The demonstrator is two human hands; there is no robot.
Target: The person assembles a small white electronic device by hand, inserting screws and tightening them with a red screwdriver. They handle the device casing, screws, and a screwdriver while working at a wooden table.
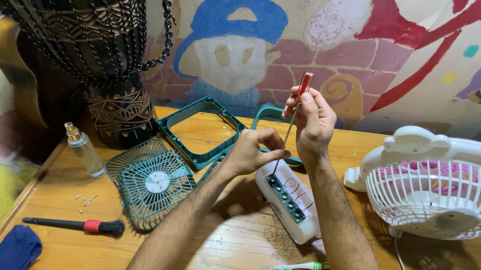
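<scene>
Two hands on one tool: my right hand (313, 119) pinches the red handle of a screwdriver (292, 120) held upright, fingers closed around the top, and my left hand (249, 150) is closed narrow around the shaft lower down, steadying the tip on the white base unit (292, 211) lying mid-table.

Done so far, judging by the layout: green fan is apart. Its green grille (149, 182) lies flat to the left of my arms, the green frame (200, 129) sits farther back, and a few loose screws (86, 200) are scattered near left. The base unit's underside with its dark strip is up, some wiring drawn or showing on it; can't tell which.

Left, I'd say: screws in that dark strip, since the tip sits right there. Whether loosening or tightening, can't tell.

Around: white fan (439, 191) on the right, intact; green toothbrush (299, 267) near, black brush (74, 224) near left, glass bottle (83, 149), drum (74, 24) far left.
</scene>
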